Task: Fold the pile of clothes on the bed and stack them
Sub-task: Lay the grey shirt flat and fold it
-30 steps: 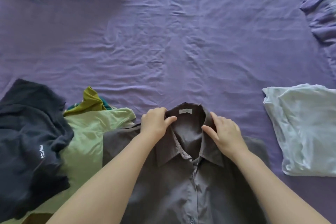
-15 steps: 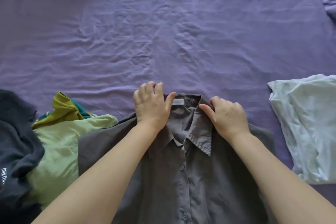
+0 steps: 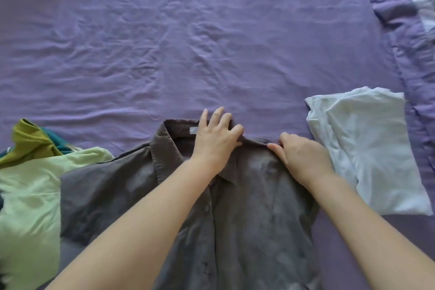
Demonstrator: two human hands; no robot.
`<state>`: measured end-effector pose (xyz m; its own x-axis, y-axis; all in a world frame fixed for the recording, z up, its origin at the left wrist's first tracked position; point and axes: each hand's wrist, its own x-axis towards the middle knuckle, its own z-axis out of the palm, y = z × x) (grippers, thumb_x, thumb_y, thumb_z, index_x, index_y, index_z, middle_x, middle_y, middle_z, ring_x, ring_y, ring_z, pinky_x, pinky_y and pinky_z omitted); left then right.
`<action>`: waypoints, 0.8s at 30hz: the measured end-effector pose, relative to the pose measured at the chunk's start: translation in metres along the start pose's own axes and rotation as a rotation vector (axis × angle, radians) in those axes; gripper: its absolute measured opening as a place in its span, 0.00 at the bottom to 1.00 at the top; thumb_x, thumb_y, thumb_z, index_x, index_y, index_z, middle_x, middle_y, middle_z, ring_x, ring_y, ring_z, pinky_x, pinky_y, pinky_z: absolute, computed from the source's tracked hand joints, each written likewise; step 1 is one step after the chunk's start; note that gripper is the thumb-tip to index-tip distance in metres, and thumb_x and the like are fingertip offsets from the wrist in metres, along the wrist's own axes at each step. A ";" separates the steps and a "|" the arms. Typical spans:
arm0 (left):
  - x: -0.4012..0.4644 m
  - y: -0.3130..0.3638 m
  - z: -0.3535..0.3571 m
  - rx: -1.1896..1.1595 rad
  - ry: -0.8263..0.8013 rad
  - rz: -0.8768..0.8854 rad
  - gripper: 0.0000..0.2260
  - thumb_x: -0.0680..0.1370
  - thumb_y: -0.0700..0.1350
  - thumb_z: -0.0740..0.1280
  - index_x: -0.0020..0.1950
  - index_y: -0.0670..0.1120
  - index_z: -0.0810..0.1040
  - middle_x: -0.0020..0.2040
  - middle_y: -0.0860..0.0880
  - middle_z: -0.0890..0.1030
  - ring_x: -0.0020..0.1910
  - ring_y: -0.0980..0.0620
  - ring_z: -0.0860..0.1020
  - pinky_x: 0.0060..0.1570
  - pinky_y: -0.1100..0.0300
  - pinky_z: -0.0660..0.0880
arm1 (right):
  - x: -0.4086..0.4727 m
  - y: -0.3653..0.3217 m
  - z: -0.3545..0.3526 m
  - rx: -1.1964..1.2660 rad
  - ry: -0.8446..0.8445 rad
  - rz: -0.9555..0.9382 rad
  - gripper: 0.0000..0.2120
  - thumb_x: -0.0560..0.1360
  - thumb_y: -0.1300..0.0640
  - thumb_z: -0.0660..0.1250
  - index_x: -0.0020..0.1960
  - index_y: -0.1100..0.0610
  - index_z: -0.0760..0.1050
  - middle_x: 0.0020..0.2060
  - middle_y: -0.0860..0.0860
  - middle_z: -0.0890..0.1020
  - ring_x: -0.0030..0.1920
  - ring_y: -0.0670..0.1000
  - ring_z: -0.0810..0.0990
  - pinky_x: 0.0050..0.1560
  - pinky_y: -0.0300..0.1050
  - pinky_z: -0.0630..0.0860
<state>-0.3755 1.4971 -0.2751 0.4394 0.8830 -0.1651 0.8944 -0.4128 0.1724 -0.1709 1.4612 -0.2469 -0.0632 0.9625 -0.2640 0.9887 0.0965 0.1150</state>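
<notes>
At near bed (image 3: 211, 42) edge, grey shirt (image 3: 247, 207) lay collar-away, long axis toward person; left hand (image 3: 217, 140) flat open on collar, right hand (image 3: 302, 156) pinched shoulder seam, nearer folded white garment (image 3: 367, 146).

A: Grey shirt (image 3: 247, 207)?
B: Thin woven cloth, matt, faintly creased. Small plastic-looking buttons (image 3: 206, 207) down the placket, dull sheen. Neck label (image 3: 193, 130) pale fabric.
A: Bed sheet (image 3: 188, 42)?
B: Purple cloth, matt, heavily wrinkled all over.
A: White folded garment (image 3: 367, 148)?
B: Soft cloth, smooth, slight sheen, a few rumples.
A: Left side?
B: Light green top (image 3: 30, 186) smooth matt cloth; olive garment (image 3: 30, 141) behind it matt too, looks a bit heavier.
</notes>
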 end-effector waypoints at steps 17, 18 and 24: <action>-0.100 -0.074 -0.044 0.030 0.147 -0.414 0.21 0.78 0.48 0.62 0.71 0.49 0.68 0.68 0.47 0.72 0.70 0.44 0.64 0.72 0.44 0.51 | -0.040 -0.117 -0.027 0.391 0.299 0.037 0.17 0.72 0.58 0.54 0.54 0.62 0.75 0.68 0.61 0.71 0.71 0.61 0.65 0.70 0.67 0.57; -0.110 -0.089 -0.052 0.009 0.152 -0.463 0.18 0.77 0.50 0.64 0.67 0.49 0.73 0.63 0.47 0.75 0.65 0.44 0.69 0.68 0.47 0.58 | -0.044 -0.133 -0.036 0.423 0.372 0.002 0.18 0.70 0.58 0.52 0.53 0.62 0.75 0.66 0.61 0.72 0.70 0.61 0.67 0.69 0.67 0.58; -0.159 -0.156 -0.073 -0.131 -0.124 -0.489 0.17 0.76 0.59 0.65 0.58 0.51 0.79 0.56 0.49 0.81 0.58 0.47 0.76 0.55 0.55 0.71 | -0.041 -0.227 -0.040 0.292 0.056 -0.506 0.23 0.76 0.50 0.56 0.70 0.54 0.69 0.73 0.56 0.64 0.74 0.59 0.59 0.70 0.66 0.57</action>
<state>-0.5909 1.4379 -0.2050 -0.0133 0.9294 -0.3688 0.9830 0.0797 0.1653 -0.3982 1.4096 -0.2240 -0.5360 0.8279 -0.1653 0.8299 0.4808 -0.2830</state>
